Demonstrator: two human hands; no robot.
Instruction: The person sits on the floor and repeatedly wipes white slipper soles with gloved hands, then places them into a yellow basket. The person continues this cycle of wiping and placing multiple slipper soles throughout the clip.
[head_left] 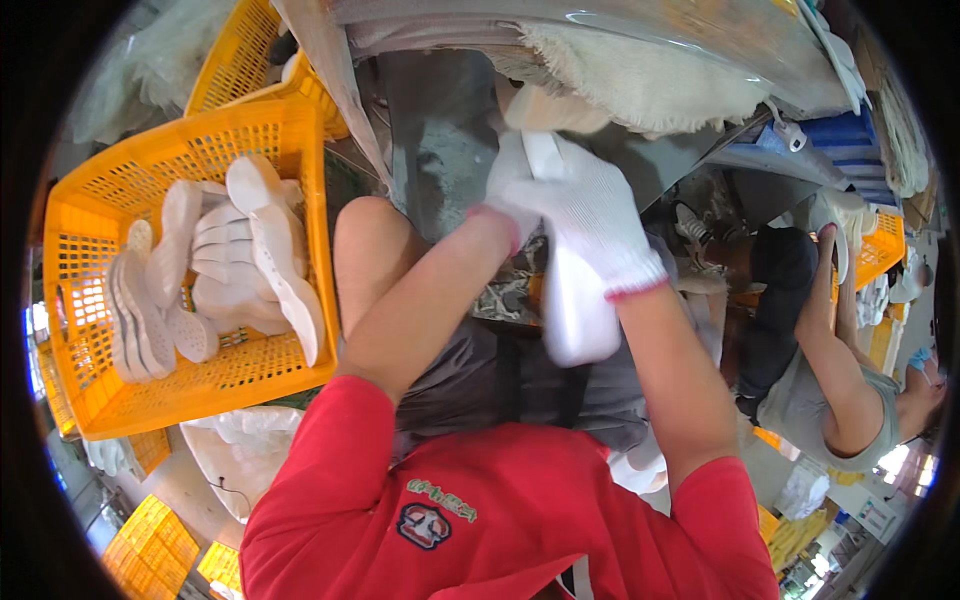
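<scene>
1. Gripping: right hand in a white knit glove is clamped on a white moulded foam shoe sole; left hand closes on its upper end, at 12 o'clock.
2. Risk: blurred sole may slip from the gloves.
3. Yellow perforated plastic crate, 9 o'clock, holds piled soles; they could spill.

Count by kind, head view. Gloved hands of the wearer: two, a left hand and a right hand, both in white knit gloves. White shoe sole held between them: one. Large yellow mesh basket at the left: one, with a second yellow basket behind it and at least two more yellow crates at the lower left. White soles in the near basket: roughly ten, exact number not readable where they overlap. Other persons: one, at the right. Fleecy white pads on the machine above: one.
</scene>
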